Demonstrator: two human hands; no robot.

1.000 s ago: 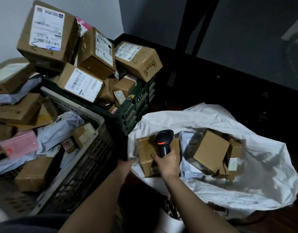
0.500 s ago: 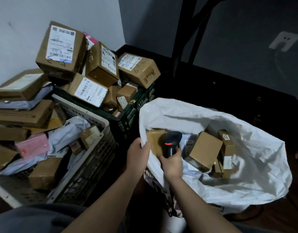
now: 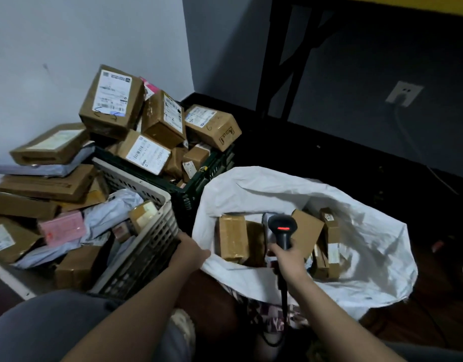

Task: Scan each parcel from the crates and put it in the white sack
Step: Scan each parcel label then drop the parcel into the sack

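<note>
Both hands sit low in the view, one on each side of the sack's near edge. Farthest left, the grey crate (image 3: 147, 246) is heaped with cardboard boxes, grey mailers and a pink parcel (image 3: 62, 228), all within arm's reach and apparently not yet scanned. Behind it the dark green crate (image 3: 199, 184) is stacked above its rim with brown boxes, most with labels turned up, which should make their barcodes quick to find. The left hand (image 3: 190, 253) carries nothing; it rests between the grey crate's wall and the sack's rim, fingers loosely bent, though whether it pinches the cloth I cannot tell. It looks placed to keep the mouth open or to reach back for the next parcel. The white sack (image 3: 355, 257) stands slumped on the floor with its mouth spread wide, so parcels can drop straight in; a brown box (image 3: 231, 239) lies nearest that hand among several others inside. The right hand (image 3: 288, 259) is closed around the handle of the black scanner (image 3: 282, 227), its red light showing and its head aimed into the sack, its cable trailing downward.
</note>
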